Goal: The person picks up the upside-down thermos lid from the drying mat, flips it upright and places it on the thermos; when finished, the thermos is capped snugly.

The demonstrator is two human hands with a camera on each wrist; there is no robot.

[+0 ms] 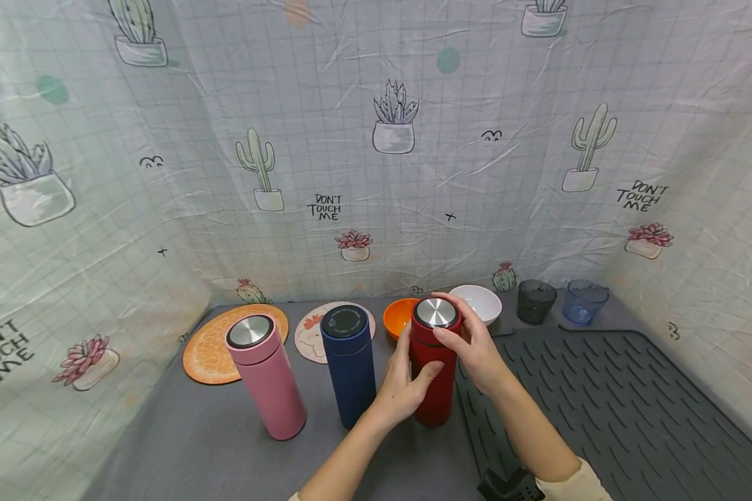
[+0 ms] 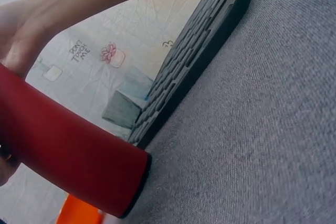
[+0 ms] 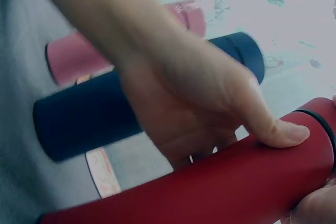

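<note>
A red thermos [image 1: 435, 403] with a silver-topped lid stands upright on the grey table. My left hand [image 1: 400, 391] grips its body from the left, thumb across the front, as the right wrist view also shows. Around the lid [image 1: 437, 314] my right hand [image 1: 479, 351] holds from the right side, its thumb near the lid's lower edge. Some fingers of both hands are hidden behind the thermos. To the left, a navy thermos [image 1: 351, 372] and a pink thermos [image 1: 272, 393] stand upright, apart from my hands.
Behind the thermoses lie an orange-slice placemat [image 1: 209, 351] and a round patterned mat [image 1: 308, 342]. An orange bowl [image 1: 396, 316] and a white bowl [image 1: 485, 306] sit at the back. A dark cup [image 1: 535, 303] and a blue cup [image 1: 584, 304] stand behind the ridged black mat [image 1: 576, 396].
</note>
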